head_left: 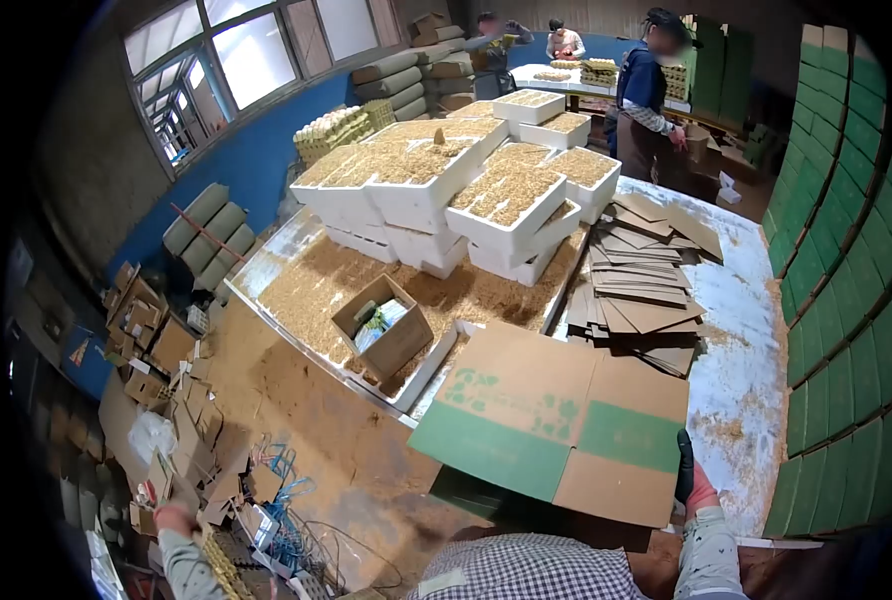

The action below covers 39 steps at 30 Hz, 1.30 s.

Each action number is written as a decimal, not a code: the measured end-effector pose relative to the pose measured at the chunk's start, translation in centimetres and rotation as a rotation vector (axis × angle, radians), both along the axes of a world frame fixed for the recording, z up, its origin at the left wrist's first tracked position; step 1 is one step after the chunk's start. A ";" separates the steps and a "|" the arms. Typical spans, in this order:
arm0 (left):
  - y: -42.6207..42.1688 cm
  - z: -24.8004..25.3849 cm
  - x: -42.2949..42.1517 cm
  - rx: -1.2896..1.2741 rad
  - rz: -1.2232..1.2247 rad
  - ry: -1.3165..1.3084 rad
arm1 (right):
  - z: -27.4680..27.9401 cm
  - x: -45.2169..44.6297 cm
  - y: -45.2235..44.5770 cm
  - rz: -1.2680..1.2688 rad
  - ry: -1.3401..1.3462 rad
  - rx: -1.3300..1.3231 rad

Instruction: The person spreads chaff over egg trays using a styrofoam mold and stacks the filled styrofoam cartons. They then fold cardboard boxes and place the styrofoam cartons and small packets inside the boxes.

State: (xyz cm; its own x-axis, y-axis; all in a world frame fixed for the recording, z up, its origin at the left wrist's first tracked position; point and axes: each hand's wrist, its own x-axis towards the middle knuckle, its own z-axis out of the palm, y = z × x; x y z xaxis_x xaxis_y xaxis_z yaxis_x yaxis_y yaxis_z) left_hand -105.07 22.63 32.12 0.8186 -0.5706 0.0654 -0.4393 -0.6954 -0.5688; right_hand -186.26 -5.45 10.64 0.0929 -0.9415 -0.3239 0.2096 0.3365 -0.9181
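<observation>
Hanging at eight o'clock, the left hand [176,518] was too blurred to tell opening or hold; at five, the carton [556,410] had the right hand [696,483] closed on its four-o'clock edge. Seemingly being unfolded, it next likely called for both hands.

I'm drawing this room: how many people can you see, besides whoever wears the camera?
3: a person in dark clothes at the back, a person in a pale top to the right, and a person in dark blue, nearer and farther right. More could be hidden.
</observation>
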 end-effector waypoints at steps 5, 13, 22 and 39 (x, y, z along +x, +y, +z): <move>-24.1 1.4 -16.2 -0.227 -0.816 0.645 | -0.9 2.4 -2.3 -0.046 -0.473 0.132; -50.7 -11.2 -38.0 0.082 -1.505 0.918 | 0.7 9.0 -3.3 -0.122 -0.346 0.077; -55.0 -15.2 -41.8 0.187 -1.447 0.860 | 5.9 11.9 -1.8 -0.300 0.267 -0.021; -60.2 -15.5 -44.4 0.545 -1.360 1.048 | 1.6 10.5 -1.2 -0.193 -0.282 0.331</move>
